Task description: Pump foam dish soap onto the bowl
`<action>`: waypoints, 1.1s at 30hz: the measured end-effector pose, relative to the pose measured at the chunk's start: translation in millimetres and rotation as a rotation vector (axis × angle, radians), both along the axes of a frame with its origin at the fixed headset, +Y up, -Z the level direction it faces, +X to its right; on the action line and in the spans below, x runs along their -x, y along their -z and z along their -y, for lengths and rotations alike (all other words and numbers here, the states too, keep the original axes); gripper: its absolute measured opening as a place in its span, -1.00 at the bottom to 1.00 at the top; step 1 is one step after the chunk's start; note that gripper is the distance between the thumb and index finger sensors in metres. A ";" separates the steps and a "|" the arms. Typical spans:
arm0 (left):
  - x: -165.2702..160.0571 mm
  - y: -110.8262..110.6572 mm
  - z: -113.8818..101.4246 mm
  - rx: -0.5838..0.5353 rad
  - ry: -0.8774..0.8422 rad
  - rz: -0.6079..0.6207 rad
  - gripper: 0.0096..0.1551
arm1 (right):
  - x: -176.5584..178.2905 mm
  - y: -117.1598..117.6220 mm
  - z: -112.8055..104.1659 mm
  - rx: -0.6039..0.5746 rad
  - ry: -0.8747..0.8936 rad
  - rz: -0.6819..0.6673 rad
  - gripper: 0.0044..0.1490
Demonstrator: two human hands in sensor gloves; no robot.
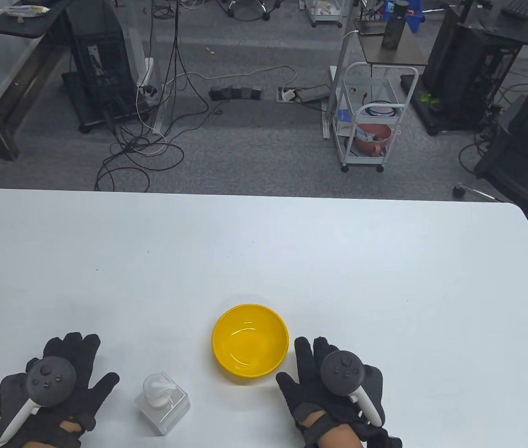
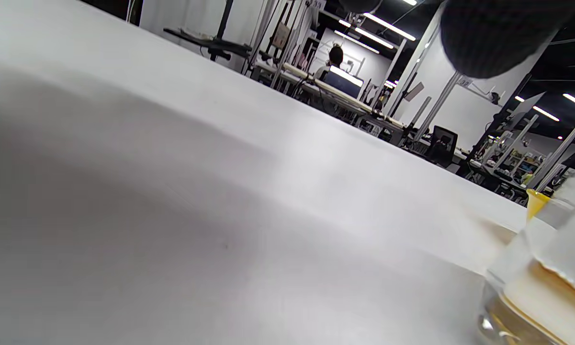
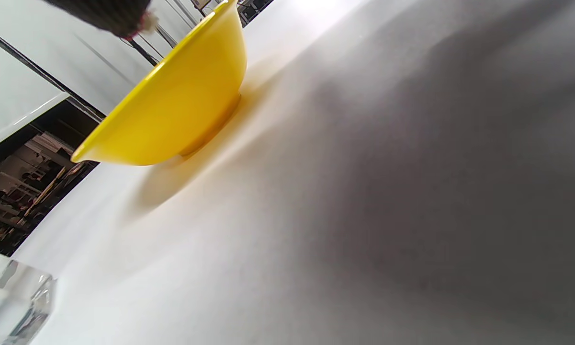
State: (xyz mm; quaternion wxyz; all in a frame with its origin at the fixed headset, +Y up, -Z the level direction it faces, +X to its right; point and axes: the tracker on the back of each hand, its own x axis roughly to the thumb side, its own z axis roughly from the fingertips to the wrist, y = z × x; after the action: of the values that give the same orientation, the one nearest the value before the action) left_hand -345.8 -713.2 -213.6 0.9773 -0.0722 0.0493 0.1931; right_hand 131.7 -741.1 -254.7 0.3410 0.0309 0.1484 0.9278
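A yellow bowl point(image 1: 250, 343) stands upright on the white table point(image 1: 264, 261) near the front edge; it also shows in the right wrist view point(image 3: 172, 105). A clear square soap bottle with a white pump point(image 1: 163, 401) stands left of the bowl, apart from it; its blurred corner shows in the left wrist view point(image 2: 546, 278). My left hand point(image 1: 66, 373) lies flat on the table left of the bottle, fingers spread, holding nothing. My right hand point(image 1: 313, 373) lies flat just right of the bowl, fingers spread, holding nothing.
The table's far edge runs across the middle of the table view. Beyond it on the floor are cables point(image 1: 152, 140), a white wheeled cart point(image 1: 371, 121) and dark desks.
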 end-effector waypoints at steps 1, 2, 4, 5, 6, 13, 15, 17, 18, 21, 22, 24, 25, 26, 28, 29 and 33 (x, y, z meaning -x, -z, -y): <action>0.1 -0.7 -0.4 -0.002 0.004 -0.001 0.03 | 0.7 0.3 0.5 0.001 -0.001 0.001 0.04; -0.1 -0.9 0.1 -0.003 -0.010 0.002 0.02 | 1.6 0.5 0.9 0.000 -0.005 0.001 0.04; -2.4 -0.6 2.6 0.019 -0.048 0.019 0.02 | 2.6 0.6 1.2 -0.004 -0.015 0.003 0.04; -3.9 -0.3 3.4 0.030 -0.044 0.026 0.02 | 2.3 0.7 1.0 -0.014 -0.014 0.004 0.04; -4.6 0.1 4.0 0.035 -0.040 0.030 0.02 | 2.1 0.6 0.7 -0.021 -0.011 0.007 0.03; -11.6 1.6 8.8 0.077 -0.037 0.056 0.02 | 4.4 -1.8 -9.4 -0.117 -0.041 0.026 0.03; -11.8 1.8 9.5 0.086 -0.054 0.057 0.02 | 8.5 -2.9 -18.2 -0.194 -0.031 0.059 0.03; -11.5 1.8 9.6 0.087 -0.064 0.057 0.02 | 12.4 -0.3 -30.6 -0.259 -0.019 0.116 0.03; -11.5 1.8 9.6 0.087 -0.064 0.057 0.02 | 13.0 1.8 -33.7 -0.256 -0.005 0.136 0.03; -11.8 2.3 10.2 0.091 -0.072 0.060 0.02 | 11.9 12.0 -37.8 -0.132 0.016 0.257 0.02; -12.3 2.5 10.0 0.092 -0.073 0.062 0.02 | 10.8 16.4 -36.2 -0.068 0.016 0.304 0.03; -12.6 2.8 10.0 0.092 -0.071 0.064 0.02 | 11.2 23.2 -31.6 0.036 0.009 0.362 0.06; -12.0 3.2 10.4 0.095 -0.069 0.061 0.02 | 11.8 25.9 -29.6 0.060 0.001 0.376 0.06; -11.0 3.7 11.0 0.101 -0.073 0.056 0.02 | 13.1 28.3 -26.8 0.085 -0.003 0.404 0.07; -8.9 4.4 12.3 0.111 -0.089 0.049 0.02 | 16.6 30.7 -21.3 0.129 0.005 0.458 0.09; -7.7 4.6 13.0 0.114 -0.097 0.043 0.02 | 18.6 31.4 -17.4 0.166 -0.001 0.488 0.10; -6.0 5.5 14.1 0.124 -0.107 0.037 0.02 | 25.0 33.2 -8.9 0.262 -0.014 0.543 0.11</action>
State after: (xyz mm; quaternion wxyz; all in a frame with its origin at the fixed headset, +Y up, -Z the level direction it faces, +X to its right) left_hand -339.8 -727.3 -219.1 0.9599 -0.1388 0.0391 0.2405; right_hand 106.6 -732.2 -287.9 0.3629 -0.2636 0.1706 0.8773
